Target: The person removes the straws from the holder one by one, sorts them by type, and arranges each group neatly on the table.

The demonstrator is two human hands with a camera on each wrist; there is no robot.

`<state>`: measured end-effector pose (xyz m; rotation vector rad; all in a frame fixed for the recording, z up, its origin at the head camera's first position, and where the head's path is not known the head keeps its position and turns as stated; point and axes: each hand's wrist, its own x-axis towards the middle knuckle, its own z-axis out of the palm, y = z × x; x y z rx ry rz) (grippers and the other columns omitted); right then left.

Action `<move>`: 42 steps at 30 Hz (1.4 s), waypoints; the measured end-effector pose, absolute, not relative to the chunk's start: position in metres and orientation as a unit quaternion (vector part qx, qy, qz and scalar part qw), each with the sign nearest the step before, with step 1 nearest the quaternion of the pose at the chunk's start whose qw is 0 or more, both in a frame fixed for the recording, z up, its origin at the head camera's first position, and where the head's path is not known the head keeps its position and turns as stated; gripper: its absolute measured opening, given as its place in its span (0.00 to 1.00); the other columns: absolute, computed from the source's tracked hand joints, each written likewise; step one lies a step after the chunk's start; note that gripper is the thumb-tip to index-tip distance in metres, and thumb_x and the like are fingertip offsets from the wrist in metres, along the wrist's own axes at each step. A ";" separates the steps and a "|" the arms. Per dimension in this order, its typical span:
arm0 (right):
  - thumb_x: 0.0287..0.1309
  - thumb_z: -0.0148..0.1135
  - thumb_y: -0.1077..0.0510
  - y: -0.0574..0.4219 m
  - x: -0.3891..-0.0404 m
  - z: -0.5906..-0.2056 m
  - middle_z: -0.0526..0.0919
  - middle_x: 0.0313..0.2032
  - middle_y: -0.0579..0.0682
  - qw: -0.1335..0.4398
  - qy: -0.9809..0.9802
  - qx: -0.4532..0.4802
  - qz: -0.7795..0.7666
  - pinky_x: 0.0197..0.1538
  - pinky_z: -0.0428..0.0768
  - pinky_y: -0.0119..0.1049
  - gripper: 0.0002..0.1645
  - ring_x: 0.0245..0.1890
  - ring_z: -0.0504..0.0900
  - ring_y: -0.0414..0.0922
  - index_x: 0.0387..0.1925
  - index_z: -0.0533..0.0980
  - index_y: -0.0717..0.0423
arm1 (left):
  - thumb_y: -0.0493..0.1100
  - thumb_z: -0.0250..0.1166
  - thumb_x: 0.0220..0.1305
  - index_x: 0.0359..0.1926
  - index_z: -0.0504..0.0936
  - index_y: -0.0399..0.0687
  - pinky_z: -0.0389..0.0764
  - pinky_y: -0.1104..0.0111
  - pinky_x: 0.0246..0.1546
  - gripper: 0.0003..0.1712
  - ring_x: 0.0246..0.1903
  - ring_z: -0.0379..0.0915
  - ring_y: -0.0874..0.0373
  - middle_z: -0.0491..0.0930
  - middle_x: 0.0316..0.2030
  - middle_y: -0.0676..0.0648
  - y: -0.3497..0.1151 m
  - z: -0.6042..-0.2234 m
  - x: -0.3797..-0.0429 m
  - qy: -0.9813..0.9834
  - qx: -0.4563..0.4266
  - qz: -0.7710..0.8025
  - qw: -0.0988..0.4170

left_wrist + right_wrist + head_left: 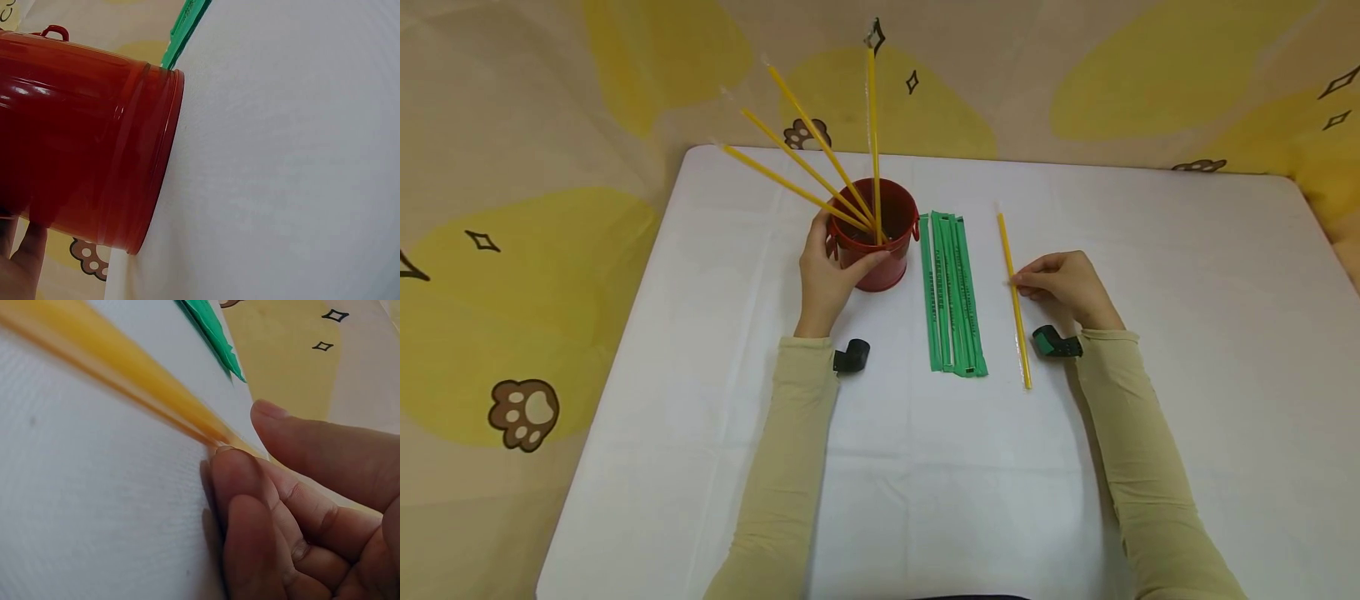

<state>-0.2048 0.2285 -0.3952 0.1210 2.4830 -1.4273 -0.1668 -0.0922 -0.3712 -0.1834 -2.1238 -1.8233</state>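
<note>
My left hand grips a small red metal bucket, thumb on the near rim and fingers at its left side. Several yellow straws in clear wrappers lean in the bucket, most tilting left. In the left wrist view the bucket's red wall fills the left part, with a few fingers below it. On the table, a single wrapped yellow straw lies under my right hand. In the right wrist view the curled fingertips touch that straw, while the thumb stands apart above.
Several long, thin green printed packets lie side by side between the bucket and the single straw. A white cloth covers the table. Behind and to the left hangs a patterned curtain. Small black cameras sit at both wrists.
</note>
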 end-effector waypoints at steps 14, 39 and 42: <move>0.56 0.66 0.60 0.229 -0.202 -0.389 0.85 0.26 0.46 0.136 0.849 0.039 -0.510 0.32 0.82 0.28 0.19 0.26 0.83 0.37 0.41 0.77 0.75 | 0.33 0.74 0.48 0.66 0.60 0.35 0.64 0.65 0.63 0.46 0.62 0.60 0.53 0.67 0.62 0.40 -0.095 -0.390 -0.179 -0.746 -0.056 -0.643 0.162; 0.53 0.67 0.65 0.211 -0.197 -0.372 0.85 0.29 0.48 0.082 0.779 0.017 -0.622 0.40 0.83 0.32 0.07 0.31 0.84 0.41 0.34 0.81 0.66 | 0.32 0.73 0.48 0.65 0.60 0.33 0.65 0.63 0.63 0.45 0.62 0.60 0.52 0.67 0.61 0.38 -0.094 -0.386 -0.176 -0.742 -0.062 -0.647 0.165; 0.54 0.66 0.66 0.205 -0.197 -0.369 0.85 0.29 0.48 0.079 0.774 0.006 -0.629 0.39 0.83 0.32 0.07 0.31 0.85 0.41 0.34 0.81 0.66 | 0.32 0.73 0.49 0.65 0.60 0.34 0.65 0.63 0.63 0.45 0.62 0.60 0.52 0.67 0.62 0.38 -0.094 -0.387 -0.177 -0.741 -0.064 -0.647 0.166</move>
